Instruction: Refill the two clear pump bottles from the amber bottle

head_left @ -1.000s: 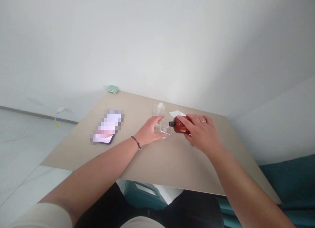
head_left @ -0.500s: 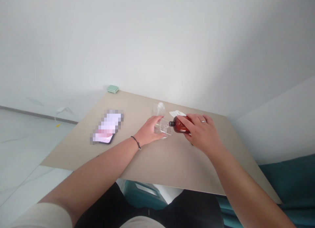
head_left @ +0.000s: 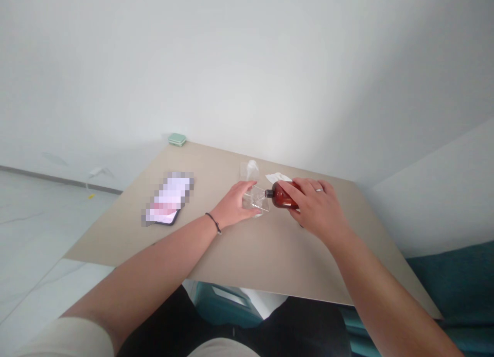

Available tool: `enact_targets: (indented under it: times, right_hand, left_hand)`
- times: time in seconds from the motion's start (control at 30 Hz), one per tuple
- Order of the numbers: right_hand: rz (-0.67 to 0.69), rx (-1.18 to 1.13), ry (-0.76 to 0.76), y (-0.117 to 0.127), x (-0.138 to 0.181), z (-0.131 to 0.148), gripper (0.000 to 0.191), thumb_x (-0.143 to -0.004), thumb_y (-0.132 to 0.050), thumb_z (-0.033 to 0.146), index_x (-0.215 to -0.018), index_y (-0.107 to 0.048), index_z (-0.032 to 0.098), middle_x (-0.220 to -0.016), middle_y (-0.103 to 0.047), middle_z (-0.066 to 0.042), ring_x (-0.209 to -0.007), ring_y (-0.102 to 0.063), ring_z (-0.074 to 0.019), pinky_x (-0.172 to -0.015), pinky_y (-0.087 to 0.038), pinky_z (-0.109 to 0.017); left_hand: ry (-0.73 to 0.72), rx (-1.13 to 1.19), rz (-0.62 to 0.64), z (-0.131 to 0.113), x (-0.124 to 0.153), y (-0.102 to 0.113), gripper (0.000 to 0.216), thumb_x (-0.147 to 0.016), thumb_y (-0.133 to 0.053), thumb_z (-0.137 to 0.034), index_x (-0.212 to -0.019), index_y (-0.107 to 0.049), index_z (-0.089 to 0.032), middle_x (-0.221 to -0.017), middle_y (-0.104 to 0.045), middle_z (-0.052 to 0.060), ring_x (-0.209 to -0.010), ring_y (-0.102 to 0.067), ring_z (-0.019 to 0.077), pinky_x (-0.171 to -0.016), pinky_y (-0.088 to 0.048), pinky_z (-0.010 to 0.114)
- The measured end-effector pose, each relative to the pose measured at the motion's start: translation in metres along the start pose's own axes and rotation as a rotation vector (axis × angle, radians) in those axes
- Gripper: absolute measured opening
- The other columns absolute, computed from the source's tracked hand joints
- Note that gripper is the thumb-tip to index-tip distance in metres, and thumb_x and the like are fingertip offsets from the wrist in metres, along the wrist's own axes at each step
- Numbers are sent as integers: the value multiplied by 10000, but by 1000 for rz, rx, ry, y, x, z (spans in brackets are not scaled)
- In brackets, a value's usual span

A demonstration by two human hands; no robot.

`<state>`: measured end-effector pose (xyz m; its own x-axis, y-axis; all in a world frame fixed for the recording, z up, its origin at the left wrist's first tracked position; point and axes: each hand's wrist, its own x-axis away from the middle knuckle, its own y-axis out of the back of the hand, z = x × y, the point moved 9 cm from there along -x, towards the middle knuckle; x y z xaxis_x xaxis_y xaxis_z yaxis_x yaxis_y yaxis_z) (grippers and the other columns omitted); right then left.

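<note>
Gripping amber bottle (head_left: 282, 196) lying sideways in right hand (head_left: 316, 208), fingers curled over it; neck just beside clear plastic container (head_left: 255, 202), cupped by left hand (head_left: 233, 205); both above beige worktop (head_left: 270, 254).

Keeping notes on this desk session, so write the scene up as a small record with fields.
Left hand: holds a clear plastic item, next to the bottle's neck.
Right hand: holds an amber bottle on its side, its black neck toward the left hand.
Things: white-topped clear item and white paper, just beyond the hands.
Rest: phone with pixelated screen, small green case at the far edge of the beige table.
</note>
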<state>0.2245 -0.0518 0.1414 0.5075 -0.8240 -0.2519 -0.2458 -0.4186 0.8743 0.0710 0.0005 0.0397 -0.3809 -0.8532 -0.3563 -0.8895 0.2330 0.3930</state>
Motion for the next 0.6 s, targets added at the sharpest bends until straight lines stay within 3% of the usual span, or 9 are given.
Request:
enact_targets:
  times: [0.6]
  right_hand:
    - [-11, -125, -70, -14, 6, -7, 597, -859, -654, 260, -1446, -548, 274, -1334, -659, -130, -1145, -621, -348, -1006, -390, -503]
  left_hand:
    - [15, 21, -12, 3, 0, 0, 797, -715, -854, -348, -1422, -508, -220, -1388, -569, 155, -1297, -562, 359, -1123, -437, 550]
